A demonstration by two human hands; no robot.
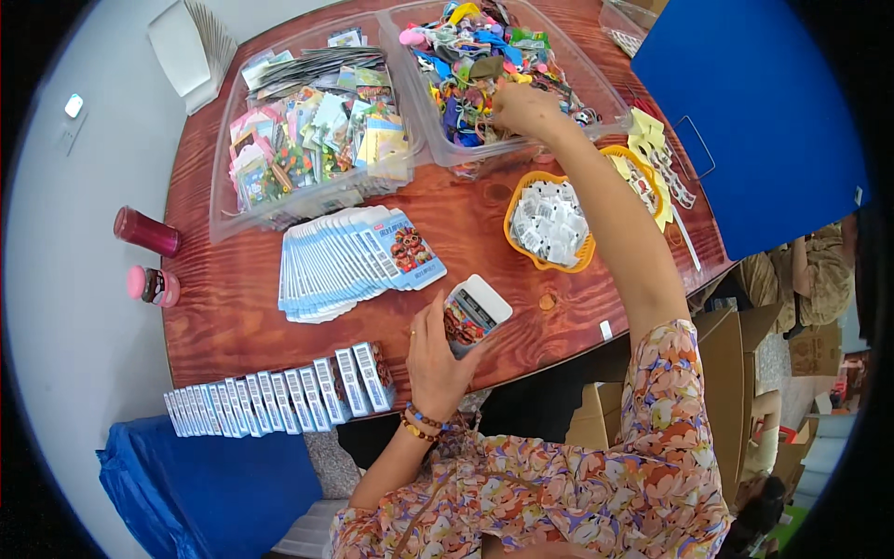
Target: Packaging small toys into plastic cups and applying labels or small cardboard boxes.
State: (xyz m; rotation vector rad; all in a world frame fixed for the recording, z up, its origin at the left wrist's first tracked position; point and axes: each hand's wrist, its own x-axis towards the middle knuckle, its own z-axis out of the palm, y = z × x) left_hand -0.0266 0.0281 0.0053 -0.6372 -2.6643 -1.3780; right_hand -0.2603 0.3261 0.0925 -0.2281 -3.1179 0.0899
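cupping box [470,317] (left grip [436,366] half-curled), right grip [531,110] among trinkets [486,68]

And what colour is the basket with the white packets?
The basket is yellow-orange; the head view shows it best.

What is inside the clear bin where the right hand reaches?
Small colourful trinkets lie jumbled in the clear bin; the right hand covers some, and lower layers are hidden.

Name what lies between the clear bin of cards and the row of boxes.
The head view shows a fanned stack of blue-and-white packs between the bin and the boxes, with bare tabletop nearer the boxes.
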